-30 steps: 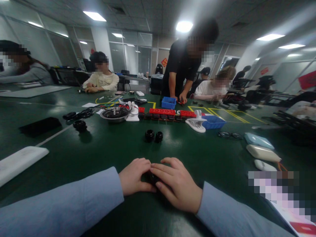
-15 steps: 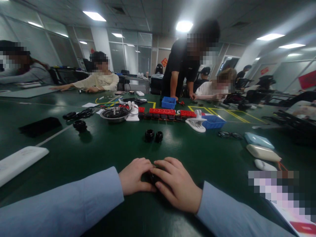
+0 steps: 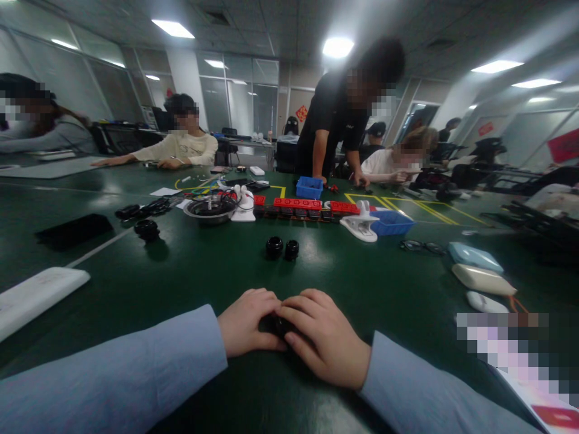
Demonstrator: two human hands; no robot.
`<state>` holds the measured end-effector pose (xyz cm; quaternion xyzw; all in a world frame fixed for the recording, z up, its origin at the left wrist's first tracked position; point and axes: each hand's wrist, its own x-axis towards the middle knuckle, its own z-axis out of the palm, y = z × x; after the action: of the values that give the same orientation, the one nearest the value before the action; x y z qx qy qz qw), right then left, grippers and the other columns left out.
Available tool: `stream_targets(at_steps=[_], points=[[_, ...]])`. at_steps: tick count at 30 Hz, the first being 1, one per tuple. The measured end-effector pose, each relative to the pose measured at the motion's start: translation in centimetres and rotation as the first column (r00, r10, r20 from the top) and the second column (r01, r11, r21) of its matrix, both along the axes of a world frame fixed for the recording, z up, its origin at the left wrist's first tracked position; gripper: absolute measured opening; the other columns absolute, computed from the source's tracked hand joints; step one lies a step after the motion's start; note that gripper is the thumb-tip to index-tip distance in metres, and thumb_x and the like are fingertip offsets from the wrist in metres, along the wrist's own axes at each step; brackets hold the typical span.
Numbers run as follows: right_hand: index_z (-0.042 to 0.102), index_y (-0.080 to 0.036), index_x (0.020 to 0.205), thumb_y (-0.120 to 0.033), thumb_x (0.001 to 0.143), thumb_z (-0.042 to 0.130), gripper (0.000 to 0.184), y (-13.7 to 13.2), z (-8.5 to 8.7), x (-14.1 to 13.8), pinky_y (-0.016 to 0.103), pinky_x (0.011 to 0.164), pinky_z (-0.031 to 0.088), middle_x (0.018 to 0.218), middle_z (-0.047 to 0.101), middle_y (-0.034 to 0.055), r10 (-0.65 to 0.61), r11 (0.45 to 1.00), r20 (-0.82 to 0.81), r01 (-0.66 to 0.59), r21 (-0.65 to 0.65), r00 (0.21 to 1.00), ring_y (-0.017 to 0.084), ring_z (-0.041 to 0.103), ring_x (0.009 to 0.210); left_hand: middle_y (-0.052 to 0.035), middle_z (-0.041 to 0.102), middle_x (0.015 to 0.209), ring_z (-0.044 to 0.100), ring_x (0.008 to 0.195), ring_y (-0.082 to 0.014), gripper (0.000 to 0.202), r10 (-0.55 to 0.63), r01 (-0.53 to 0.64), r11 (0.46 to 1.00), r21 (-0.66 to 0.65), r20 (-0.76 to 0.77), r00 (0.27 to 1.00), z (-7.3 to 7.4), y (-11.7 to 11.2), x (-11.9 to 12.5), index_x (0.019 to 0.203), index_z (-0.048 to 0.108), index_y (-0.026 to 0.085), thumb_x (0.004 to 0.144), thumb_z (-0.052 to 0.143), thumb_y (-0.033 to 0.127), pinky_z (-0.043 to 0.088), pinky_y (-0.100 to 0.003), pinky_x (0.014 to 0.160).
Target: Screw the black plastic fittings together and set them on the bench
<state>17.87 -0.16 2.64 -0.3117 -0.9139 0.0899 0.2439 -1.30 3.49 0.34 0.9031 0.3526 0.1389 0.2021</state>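
Close in front of me, both hands meet around a small black part point(image 3: 280, 326), which is mostly covered by my fingers. My left hand point(image 3: 248, 322) is closed on its left side, the thumb below it and the fingers above. From the right, my right hand point(image 3: 326, 342) curls its fingers over the top of the same part. Just beyond the hands, two glossy black ring-shaped fittings stand side by side on the green table point(image 3: 217, 265): a larger one point(image 3: 274, 248) and a smaller one point(image 3: 292, 249).
Farther off are another black fitting point(image 3: 147, 230), a metal dish point(image 3: 211, 211), red-topped strips point(image 3: 297, 204), a white clip stand point(image 3: 360, 224) and a blue bin point(image 3: 391, 223). Eyeglasses point(image 3: 421, 246) and several cases lie right; a white slab point(image 3: 40, 295) lies left. Co-workers surround the table.
My hands stay in nearly the same place around the black part, with only a slight shift of the right fingers. Across the table, the standing person's hand has moved a little to the right.
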Motion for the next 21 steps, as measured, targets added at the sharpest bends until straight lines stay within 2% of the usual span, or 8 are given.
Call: stream_targets(at_steps=[21], points=[[0.052, -0.016, 0.114, -0.022, 0.085, 0.045, 0.031, -0.04, 0.05, -0.02, 0.039, 0.085, 0.038, 0.110, 0.056, 0.0079, 0.005, 1.000, 0.013, -0.005, -0.009, 1.000, 0.022, 0.044, 0.095, 0.0006, 0.054, 0.084, 0.049, 0.080, -0.0183, 0.033, 0.008, -0.008, 1.000, -0.015, -0.001, 1.000, 0.22, -0.08, 0.07, 0.085, 0.057, 0.017, 0.067, 0.071, 0.042, 0.035, -0.030, 0.070]])
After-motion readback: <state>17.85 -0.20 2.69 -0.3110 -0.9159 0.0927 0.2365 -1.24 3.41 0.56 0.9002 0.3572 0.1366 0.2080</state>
